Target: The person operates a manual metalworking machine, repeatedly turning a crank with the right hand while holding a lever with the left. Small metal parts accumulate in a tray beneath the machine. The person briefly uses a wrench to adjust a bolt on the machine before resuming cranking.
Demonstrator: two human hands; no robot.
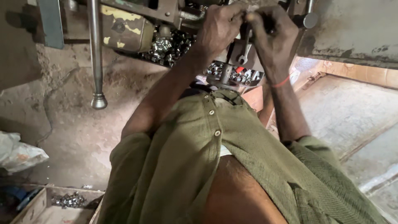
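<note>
Both arms reach up to a worn metal machine [352, 29] at the top of the view. My right hand [271, 33], with a red thread around its wrist, is closed on the upper end of a small steel spanner [245, 52] that hangs down between the hands. Right beside it, my left hand [219, 27] has its fingers curled on a dark machine part; what is inside that grip is hidden. Below the hands, a tray [258, 83] holds several shiny metal nuts [236, 74]. My olive green shirt [199, 157] fills the lower middle.
More metal nuts [166, 45] are heaped under a yellow-flecked machine block [124, 29]. A steel lever with a round knob [98, 99] hangs at left. A white bag [16, 153] lies on the dirt floor. A wooden box [37, 207] at bottom left holds nuts.
</note>
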